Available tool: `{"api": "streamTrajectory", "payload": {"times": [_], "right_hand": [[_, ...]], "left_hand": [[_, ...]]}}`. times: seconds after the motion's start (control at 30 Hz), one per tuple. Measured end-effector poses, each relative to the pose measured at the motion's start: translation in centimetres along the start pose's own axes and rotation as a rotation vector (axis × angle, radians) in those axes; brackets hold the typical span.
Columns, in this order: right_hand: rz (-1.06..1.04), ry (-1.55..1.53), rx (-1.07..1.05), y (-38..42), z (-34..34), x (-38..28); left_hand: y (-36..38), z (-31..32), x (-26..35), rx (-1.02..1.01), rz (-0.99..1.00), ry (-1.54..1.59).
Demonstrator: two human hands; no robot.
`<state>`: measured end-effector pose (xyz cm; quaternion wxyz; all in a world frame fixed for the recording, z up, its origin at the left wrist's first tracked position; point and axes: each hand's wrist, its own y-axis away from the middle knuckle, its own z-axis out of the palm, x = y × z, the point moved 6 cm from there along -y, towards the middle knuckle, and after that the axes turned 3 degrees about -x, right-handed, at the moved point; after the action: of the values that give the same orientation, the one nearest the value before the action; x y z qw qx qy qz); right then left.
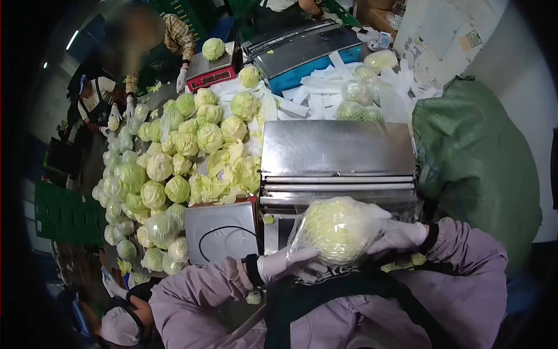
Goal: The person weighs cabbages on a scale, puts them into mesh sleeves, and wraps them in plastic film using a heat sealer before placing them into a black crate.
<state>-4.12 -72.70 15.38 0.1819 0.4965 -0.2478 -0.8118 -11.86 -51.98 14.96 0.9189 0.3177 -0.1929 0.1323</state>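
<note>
Pile [189, 143]: left of the wrapper, on the tabletop [272, 118]. Many heads are bare, with loose leaves near the wrapper; others, mostly on the far left side, have net or clear wrap. So the work looks partly done, and many heads are left.
Sack [482, 145]: green and bulging, to the right of the wrapper.
Wrapper [337, 148]: metal, with rollers at its near side, in front of the person.
Blue machine [317, 58]: behind the wrapper, with white strips beside it.
Scale [224, 216]: left of the wrapper, at its near corner, with a dark cable over the plate.
Cabbage [336, 230]: at the near edge of the wrapper, in net and with film [297, 235] around it. The film looks loose at the left; I cannot tell if it is closed below.
Right hand [401, 234]: gloved, fingers holding the cabbage from the right side.
Left hand [278, 263]: gloved, fingers spread, supporting the cabbage at its lower left through the film.
</note>
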Motion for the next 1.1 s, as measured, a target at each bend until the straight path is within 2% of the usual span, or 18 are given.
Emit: {"api": "streamTrajectory", "payload": {"times": [0.03, 0.1, 0.17, 0.23, 0.3, 0.37, 0.4, 0.43, 0.5, 0.57, 0.6, 0.67, 0.7, 0.87, 0.9, 0.97, 1.03, 1.1], "right_hand": [[0.001, 0.001, 0.002, 0.2, 1.2, 1.2], [-0.038, -0.548, 0.029, 0.3, 3.7, 3.5], [-0.123, -0.734, 0.118, 1.7, 5.1, 4.0], [-0.362, -0.874, 0.042, 2.9, 5.9, 4.2], [-0.402, -0.453, 0.372, 3.6, 7.0, 4.4], [-0.327, -0.239, 0.692, 2.9, 8.5, 5.1], [-0.452, -0.194, 0.867, 2.8, 8.9, 5.0], [-0.532, -0.035, 1.03, 2.8, 8.9, 5.1], [-0.61, 0.335, 1.292, 3.2, 8.8, 4.6], [-0.665, 0.103, 1.586, 3.2, 7.6, 5.4], [-0.672, -0.079, 1.603, 3.6, 6.2, 5.4], [-0.706, -0.407, 1.515, 4.2, 3.7, 7.3], [-0.738, -0.542, 1.41, 4.5, 2.8, 8.1], [-0.349, -1.044, 1.005, 3.5, 3.4, 18.1], [-0.263, -1.055, 0.999, 2.8, 3.9, 20.6], [-0.14, -1.054, 0.998, 0.2, 4.4, 27.8], [-0.072, -1.052, 0.962, -2.3, 6.3, 30.1], [-0.149, -1.092, 0.941, -5.2, 7.7, 30.9]], "left_hand": [[0.6, 0.2, -1.9, -0.019, -0.012, 0.107], [2.4, 0.4, -4.6, 0.021, 0.066, 0.261], [4.4, 0.1, -6.5, 0.072, 0.101, 0.493], [6.6, 0.0, -8.6, 0.035, 0.093, 0.731], [8.1, 0.5, -10.6, -0.004, 0.089, 0.838], [8.7, 0.2, -11.2, 0.12, 0.218, 0.261], [8.4, 0.2, -11.2, 0.164, 0.262, -0.016], [8.2, 0.0, -10.9, 0.297, 0.302, -0.163], [7.1, -2.0, -11.6, 0.492, 0.37, -0.148], [7.1, -3.3, -10.4, 0.673, 0.558, -0.078], [7.6, -3.8, -8.9, 0.795, 0.569, -0.029], [7.7, -6.5, -7.3, 0.68, 0.77, 0.185], [8.4, -6.7, -6.5, 0.719, 0.747, 0.296], [10.1, -10.7, -7.7, 0.67, 0.577, 0.639], [9.1, -12.0, -9.4, 0.65, 0.496, 0.63], [6.3, -15.5, -15.1, 0.84, 0.292, 0.49], [3.0, -15.6, -19.3, 0.741, 0.143, 0.308], [-2.3, -17.3, -22.3, 0.708, 0.068, -0.012]]}}
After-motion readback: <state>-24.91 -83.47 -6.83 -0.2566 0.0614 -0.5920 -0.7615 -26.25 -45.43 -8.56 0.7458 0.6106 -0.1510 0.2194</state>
